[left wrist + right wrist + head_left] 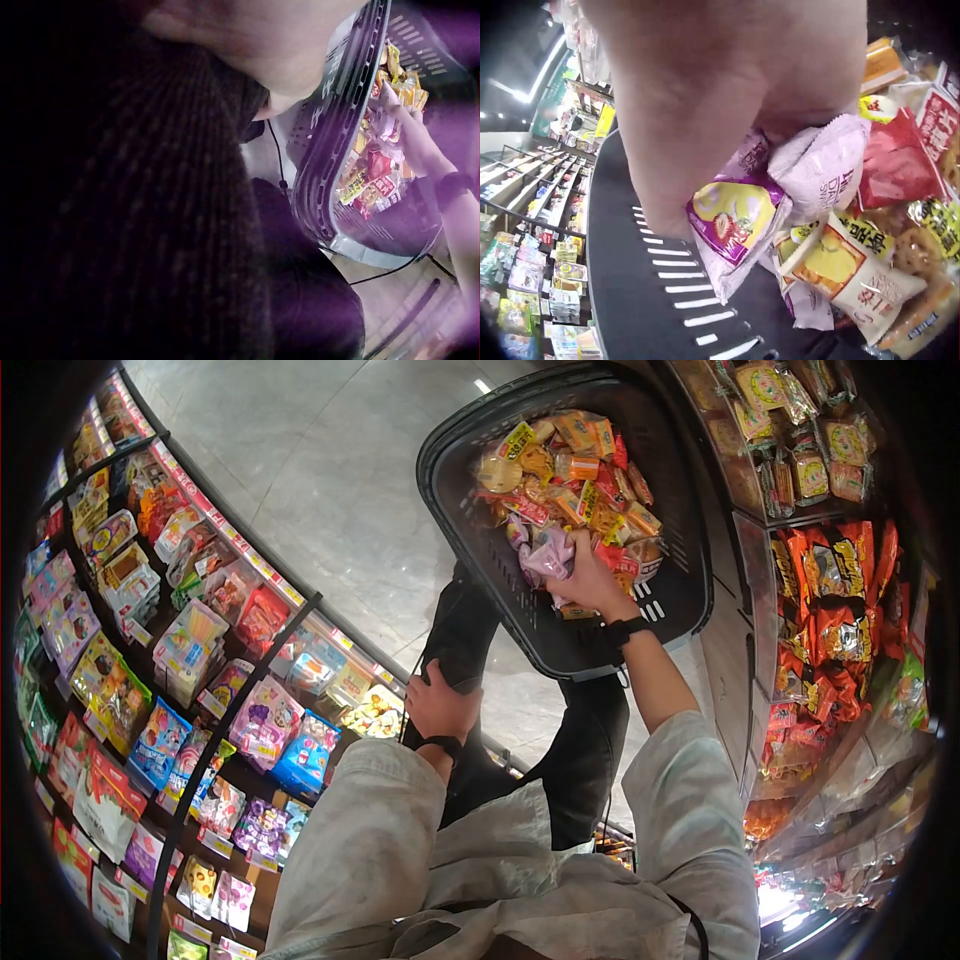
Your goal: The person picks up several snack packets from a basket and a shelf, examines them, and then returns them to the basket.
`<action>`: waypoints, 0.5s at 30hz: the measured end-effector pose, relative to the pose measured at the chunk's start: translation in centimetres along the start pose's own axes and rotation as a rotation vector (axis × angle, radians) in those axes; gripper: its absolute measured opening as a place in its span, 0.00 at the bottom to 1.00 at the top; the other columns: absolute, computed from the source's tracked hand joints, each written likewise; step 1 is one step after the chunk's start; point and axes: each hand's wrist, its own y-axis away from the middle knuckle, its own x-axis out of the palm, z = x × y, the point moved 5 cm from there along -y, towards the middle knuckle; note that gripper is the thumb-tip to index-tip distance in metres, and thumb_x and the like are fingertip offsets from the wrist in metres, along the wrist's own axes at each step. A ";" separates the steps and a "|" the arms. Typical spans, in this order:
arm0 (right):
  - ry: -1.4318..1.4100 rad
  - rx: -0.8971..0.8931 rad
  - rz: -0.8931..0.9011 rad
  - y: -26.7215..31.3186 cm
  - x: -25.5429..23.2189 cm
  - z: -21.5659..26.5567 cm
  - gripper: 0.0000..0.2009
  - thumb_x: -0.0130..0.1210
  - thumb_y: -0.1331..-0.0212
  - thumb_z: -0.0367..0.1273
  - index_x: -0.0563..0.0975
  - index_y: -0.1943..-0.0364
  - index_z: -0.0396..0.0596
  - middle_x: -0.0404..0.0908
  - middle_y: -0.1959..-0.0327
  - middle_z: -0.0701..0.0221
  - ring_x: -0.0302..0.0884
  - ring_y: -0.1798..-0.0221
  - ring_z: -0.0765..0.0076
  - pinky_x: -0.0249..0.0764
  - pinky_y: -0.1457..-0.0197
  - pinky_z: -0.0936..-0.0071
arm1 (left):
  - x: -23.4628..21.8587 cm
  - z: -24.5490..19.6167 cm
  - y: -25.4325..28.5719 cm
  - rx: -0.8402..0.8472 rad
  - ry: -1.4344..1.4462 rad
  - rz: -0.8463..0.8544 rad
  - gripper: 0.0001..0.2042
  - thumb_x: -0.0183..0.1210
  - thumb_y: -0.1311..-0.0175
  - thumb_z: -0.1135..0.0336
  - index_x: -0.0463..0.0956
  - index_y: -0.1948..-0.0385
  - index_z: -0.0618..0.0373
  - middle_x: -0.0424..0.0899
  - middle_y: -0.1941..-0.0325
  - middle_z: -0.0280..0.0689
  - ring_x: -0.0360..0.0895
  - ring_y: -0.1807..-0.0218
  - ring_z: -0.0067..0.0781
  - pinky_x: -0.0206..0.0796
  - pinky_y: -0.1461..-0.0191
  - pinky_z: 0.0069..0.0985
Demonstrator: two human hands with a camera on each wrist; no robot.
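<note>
My right hand (592,582) reaches into a dark grey shopping basket (452,490) and grips several small purple-and-white snack packets (546,557). In the right wrist view one purple packet (733,214) with a yellow picture hangs below the palm, beside a paler packet (821,166). Under and around them lies a heap of small wrapped snacks (578,435) in orange, red and yellow. A cream packet (847,274) sits just below the hand. My left hand (443,705) rests on the dark trouser leg at the knee, holding nothing.
Shelves of bagged sweets (265,720) curve along the left side. On the right stand bins with orange-red snack bags (840,600) and packs of square biscuits (845,442). Grey floor tiles (330,480) show between the shelves and the basket.
</note>
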 end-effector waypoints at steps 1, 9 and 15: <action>0.007 -0.005 -0.018 -0.7 -0.2 0.0 0.38 0.70 0.54 0.46 0.60 0.41 0.52 0.80 0.50 0.46 0.81 0.48 0.35 0.76 0.47 0.51 | 0.0 0.0 0.0 0.003 -0.003 -0.005 0.38 0.69 0.57 0.48 0.70 0.40 0.50 0.74 0.51 0.49 0.73 0.45 0.56 0.64 0.39 0.48; 0.327 0.129 -0.193 -4.2 -2.0 3.5 0.53 0.73 0.55 0.48 0.52 0.24 0.64 0.55 0.27 0.44 0.74 0.37 0.31 0.80 0.44 0.47 | 0.1 -0.4 0.3 -0.020 -0.005 0.016 0.38 0.68 0.56 0.48 0.70 0.39 0.51 0.74 0.51 0.49 0.73 0.44 0.56 0.64 0.38 0.48; 0.529 0.016 -0.240 -6.8 -3.3 2.5 0.55 0.74 0.56 0.51 0.50 0.23 0.71 0.45 0.20 0.52 0.75 0.36 0.36 0.82 0.47 0.46 | 0.0 -0.6 0.3 -0.023 -0.004 0.016 0.38 0.68 0.56 0.48 0.70 0.39 0.51 0.74 0.49 0.50 0.72 0.43 0.56 0.63 0.38 0.48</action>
